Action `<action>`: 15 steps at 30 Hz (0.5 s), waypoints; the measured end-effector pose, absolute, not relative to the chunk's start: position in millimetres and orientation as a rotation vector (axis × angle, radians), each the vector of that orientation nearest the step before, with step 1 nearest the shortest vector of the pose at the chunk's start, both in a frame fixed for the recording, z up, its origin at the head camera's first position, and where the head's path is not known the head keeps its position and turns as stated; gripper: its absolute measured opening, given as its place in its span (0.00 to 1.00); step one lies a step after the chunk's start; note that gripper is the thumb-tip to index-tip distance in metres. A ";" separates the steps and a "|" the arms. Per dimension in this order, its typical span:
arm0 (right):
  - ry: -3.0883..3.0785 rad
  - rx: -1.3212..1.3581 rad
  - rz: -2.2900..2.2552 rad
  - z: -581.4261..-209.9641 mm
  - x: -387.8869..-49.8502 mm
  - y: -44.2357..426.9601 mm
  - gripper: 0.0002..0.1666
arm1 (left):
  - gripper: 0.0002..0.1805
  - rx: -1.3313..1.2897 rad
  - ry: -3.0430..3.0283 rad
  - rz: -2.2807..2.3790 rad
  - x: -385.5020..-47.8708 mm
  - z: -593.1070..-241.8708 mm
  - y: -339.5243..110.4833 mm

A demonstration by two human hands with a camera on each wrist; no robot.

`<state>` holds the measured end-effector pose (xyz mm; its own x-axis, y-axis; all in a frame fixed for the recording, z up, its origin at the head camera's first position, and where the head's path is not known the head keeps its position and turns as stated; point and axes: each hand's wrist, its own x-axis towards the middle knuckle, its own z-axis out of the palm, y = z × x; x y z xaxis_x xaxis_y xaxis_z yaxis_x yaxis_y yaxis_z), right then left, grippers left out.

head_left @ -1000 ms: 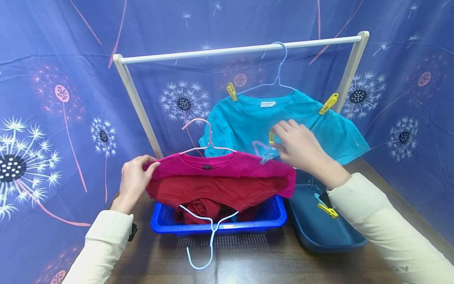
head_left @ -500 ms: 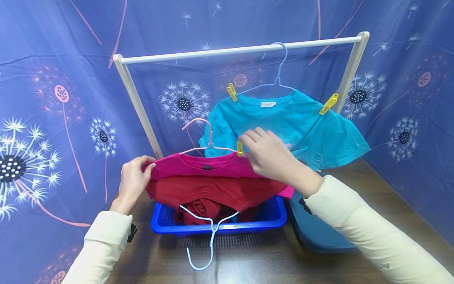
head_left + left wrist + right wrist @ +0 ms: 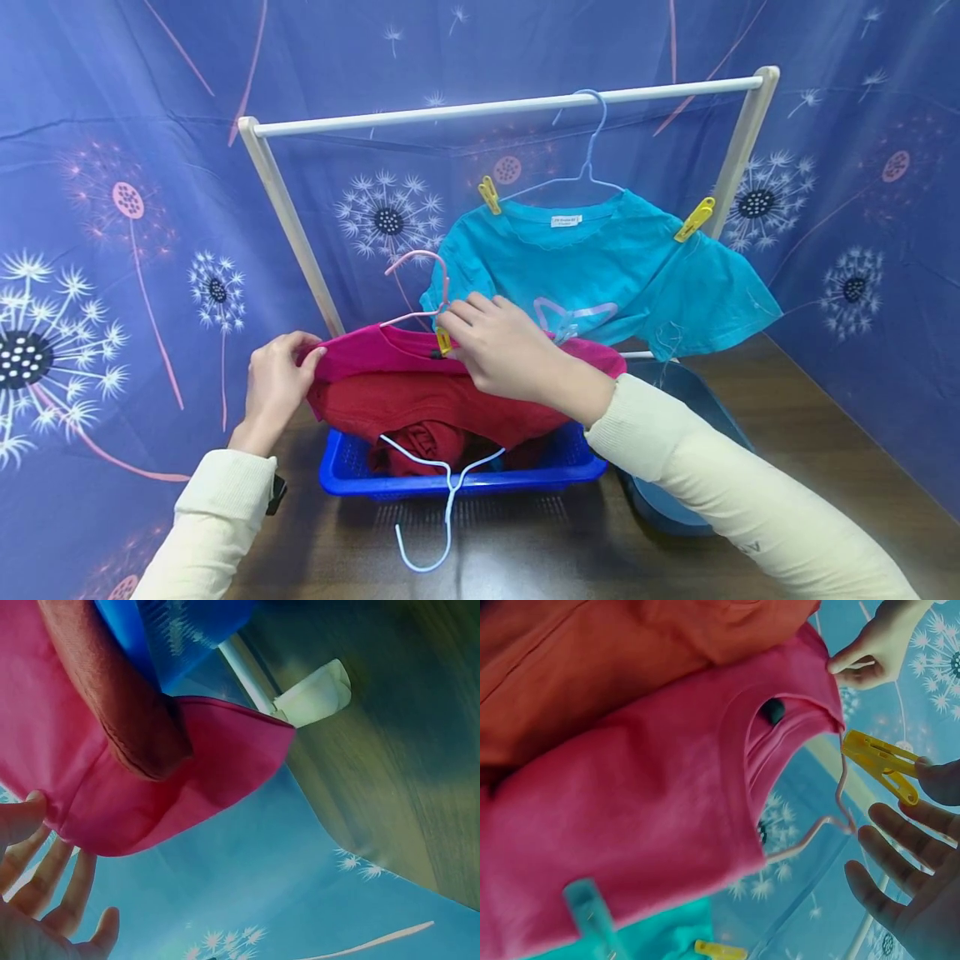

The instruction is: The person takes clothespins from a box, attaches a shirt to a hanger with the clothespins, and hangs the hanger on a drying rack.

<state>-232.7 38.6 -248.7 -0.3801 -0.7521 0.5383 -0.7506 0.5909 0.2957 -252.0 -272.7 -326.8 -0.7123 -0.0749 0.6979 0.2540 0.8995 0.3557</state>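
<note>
A pink shirt (image 3: 360,354) hangs on a pink hanger (image 3: 447,279) above a blue basket. At its left shoulder my left hand (image 3: 279,379) pinches the cloth between thumb and fingers. My right hand (image 3: 513,350) holds a yellow clothespin (image 3: 444,340) in front of the shirt's neckline. In the right wrist view that clothespin (image 3: 881,765) is between thumb and index finger, close to the hanger and collar edge, the other fingers spread. A light blue clothespin (image 3: 591,915) is on the pink shirt's other shoulder. The left wrist view shows the pink sleeve (image 3: 217,765) beside my fingers.
Behind, a turquoise shirt (image 3: 517,258) with two yellow clothespins hangs from a white rail (image 3: 450,110). Red cloth (image 3: 420,400) lies over the blue basket (image 3: 480,482). A pale blue hanger (image 3: 450,500) rests at its front. A dark tray (image 3: 675,508) stands right.
My right hand has moved left with the yellow clothespin, from beside the pink shirt's right shoulder to its neckline. My left hand has stayed nearly still at the shoulder.
</note>
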 end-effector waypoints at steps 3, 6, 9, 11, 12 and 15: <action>-2.168 1.213 0.007 -249.3 -233.4 27.5 0.18 | 0.06 -0.122 -2.290 -0.521 -251.5 -327.5 -273.7; -2.155 1.238 0.015 -249.2 -233.8 15.8 0.17 | 0.07 -0.133 -2.266 -0.463 -251.5 -329.3 -274.7; -2.142 1.252 0.007 -248.4 -234.8 4.6 0.15 | 0.07 -0.143 -2.247 -0.406 -251.8 -331.2 -275.0; -2.137 1.256 -0.003 -247.1 -235.5 -2.6 0.15 | 0.07 -0.142 -2.245 -0.380 -252.2 -332.3 -275.4; -2.137 1.256 -0.003 -246.5 -236.1 -6.1 0.15 | 0.07 -0.143 -2.246 -0.370 -252.4 -332.6 -275.4; -2.144 1.249 -0.003 -244.4 -238.4 -16.4 0.13 | 0.07 -0.145 -2.253 -0.349 -252.8 -333.1 -275.4</action>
<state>-238.4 -16.4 -244.4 -0.3365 -0.7794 0.5285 -0.7777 0.5464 0.3106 -252.8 -275.4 -333.1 -0.6477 -0.0121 0.7618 0.2188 0.9548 0.2012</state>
